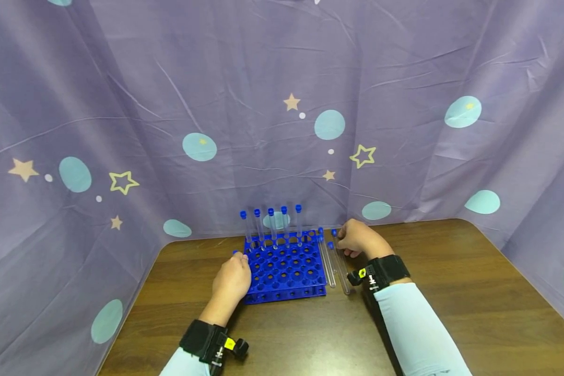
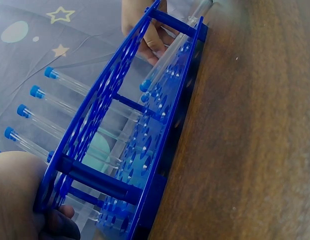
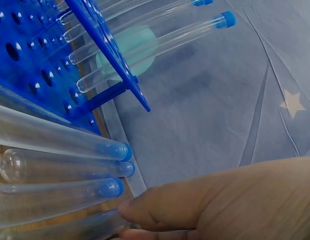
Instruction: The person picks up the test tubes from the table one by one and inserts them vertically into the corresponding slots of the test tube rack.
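Note:
A blue test tube rack (image 1: 286, 274) stands on the wooden table, with several clear, blue-capped test tubes (image 1: 271, 227) upright along its back row. My left hand (image 1: 232, 277) grips the rack's left end; in the left wrist view its fingers curl round the edge of the rack (image 2: 100, 185). Beside the rack's right side lie several loose test tubes (image 1: 326, 261), capped ends away from me. My right hand (image 1: 361, 239) is at the capped end of the rightmost one. In the right wrist view, thumb and finger pinch this test tube (image 3: 70, 227), its cap hidden by them.
A purple patterned curtain (image 1: 263, 78) hangs right behind the table's back edge, close to the upright tubes. Brown table surface (image 1: 451, 292) extends right of my right forearm. Loose tubes lie close together, some touching or overlapping.

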A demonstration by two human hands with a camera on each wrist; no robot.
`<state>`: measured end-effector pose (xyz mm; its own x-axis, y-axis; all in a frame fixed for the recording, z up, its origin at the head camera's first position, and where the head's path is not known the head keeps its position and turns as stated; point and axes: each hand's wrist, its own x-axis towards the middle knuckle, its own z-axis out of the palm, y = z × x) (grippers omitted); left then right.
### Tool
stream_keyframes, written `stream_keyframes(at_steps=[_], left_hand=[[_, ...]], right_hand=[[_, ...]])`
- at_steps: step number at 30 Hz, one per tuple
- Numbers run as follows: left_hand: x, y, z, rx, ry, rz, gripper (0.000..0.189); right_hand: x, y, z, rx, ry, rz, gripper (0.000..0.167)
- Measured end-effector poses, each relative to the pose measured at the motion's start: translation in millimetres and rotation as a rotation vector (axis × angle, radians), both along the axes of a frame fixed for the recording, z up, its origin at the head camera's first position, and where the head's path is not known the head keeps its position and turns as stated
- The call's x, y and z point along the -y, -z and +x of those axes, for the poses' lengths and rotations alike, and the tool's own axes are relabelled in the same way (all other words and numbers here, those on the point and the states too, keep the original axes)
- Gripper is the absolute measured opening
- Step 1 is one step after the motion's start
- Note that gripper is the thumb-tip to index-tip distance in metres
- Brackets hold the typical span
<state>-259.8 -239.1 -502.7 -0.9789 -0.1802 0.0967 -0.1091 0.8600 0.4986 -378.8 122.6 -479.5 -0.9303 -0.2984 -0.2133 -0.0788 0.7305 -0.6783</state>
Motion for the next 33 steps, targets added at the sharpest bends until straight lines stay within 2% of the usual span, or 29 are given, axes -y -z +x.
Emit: stream_keyframes(at_steps=[5,10,18,33], left_hand=[[0.5,0.4,0.7,0.01,0.006,0.007,0.05],[0.7,0.2,0.8,0.005,0.004,0.001,0.047],[-0.4,-0.3,0.2,-0.005,-0.002,0.007,0.045],[0.8,-0.6,0.7,-0.015,0.004,-0.005,0.045]], right_hand=[[-0.8,-1.1,1.8,-0.002,0.039,-0.001,0.037],[-2.3,-1.0,2.5,-0.015,0.077,0.031,0.026],[-5.5,1.7,3.9,-0.052,0.1,0.054,0.014],[-5.2,8.0,0.4,-0.048,0.114,0.059,0.019]])
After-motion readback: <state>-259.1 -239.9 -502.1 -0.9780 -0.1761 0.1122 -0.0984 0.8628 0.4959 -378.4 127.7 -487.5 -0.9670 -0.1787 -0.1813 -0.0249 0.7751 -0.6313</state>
